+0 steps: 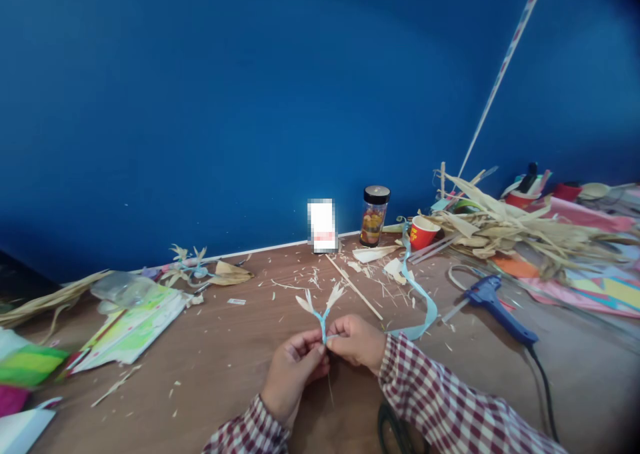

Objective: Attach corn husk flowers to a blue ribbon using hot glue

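Observation:
Low in the middle of the view, my left hand (pixel 296 367) pinches the stem of a small forked husk flower (pixel 323 315), whose stem is wrapped in light blue tape. Two pale, frayed husk tips spread from the top of its fork. Close against it on the right, my right hand (pixel 357 341) pinches a light blue ribbon (pixel 427 307) at the stem. That ribbon trails out behind the right wrist and curves back across the table toward the red cup. A thin strand hangs below my left fingers.
A blue glue gun (pixel 505 307) with a black cord lies to the right. Dark scissor handles (pixel 393 431) show beside my right sleeve. Farther back stand a black-lidded jar (pixel 375 217), a red paper cup (pixel 424 233) and piled dried husks (pixel 480 224). Finished-looking husk flowers (pixel 189 264) lie left.

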The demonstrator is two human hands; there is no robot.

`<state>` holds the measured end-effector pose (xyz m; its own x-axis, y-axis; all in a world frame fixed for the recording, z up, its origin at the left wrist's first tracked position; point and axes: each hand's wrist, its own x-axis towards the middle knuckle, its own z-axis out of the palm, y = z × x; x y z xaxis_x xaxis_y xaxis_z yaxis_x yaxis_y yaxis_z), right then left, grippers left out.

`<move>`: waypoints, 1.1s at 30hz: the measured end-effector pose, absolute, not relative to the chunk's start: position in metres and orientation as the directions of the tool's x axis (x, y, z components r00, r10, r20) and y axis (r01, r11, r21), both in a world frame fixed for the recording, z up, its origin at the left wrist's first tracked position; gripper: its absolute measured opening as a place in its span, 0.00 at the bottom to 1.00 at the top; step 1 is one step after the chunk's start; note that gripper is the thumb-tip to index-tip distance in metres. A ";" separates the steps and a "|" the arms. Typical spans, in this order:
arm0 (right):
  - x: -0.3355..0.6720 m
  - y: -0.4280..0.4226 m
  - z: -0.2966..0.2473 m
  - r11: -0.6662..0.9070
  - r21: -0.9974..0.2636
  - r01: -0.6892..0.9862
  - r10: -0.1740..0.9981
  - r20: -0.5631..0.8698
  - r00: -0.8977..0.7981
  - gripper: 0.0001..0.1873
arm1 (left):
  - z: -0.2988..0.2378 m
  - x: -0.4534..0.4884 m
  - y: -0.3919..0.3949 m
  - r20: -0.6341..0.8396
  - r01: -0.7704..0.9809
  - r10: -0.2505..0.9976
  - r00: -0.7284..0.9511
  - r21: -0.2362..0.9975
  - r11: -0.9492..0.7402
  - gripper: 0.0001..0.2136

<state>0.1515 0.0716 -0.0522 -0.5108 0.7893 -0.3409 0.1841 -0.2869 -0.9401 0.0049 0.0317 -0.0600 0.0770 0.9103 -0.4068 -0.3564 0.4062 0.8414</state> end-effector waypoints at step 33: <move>0.137 0.056 -0.051 -0.215 -0.966 0.143 0.897 -0.253 -0.362 0.10 | -0.048 0.003 0.030 -0.436 -0.192 0.898 -0.054 0.887 0.420 0.17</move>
<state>0.1374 0.0557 -0.0510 -0.3618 0.8973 -0.2530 0.1435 -0.2145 -0.9661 0.0031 0.0299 -0.0484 -0.0541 0.8981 -0.4365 -0.1920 0.4196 0.8872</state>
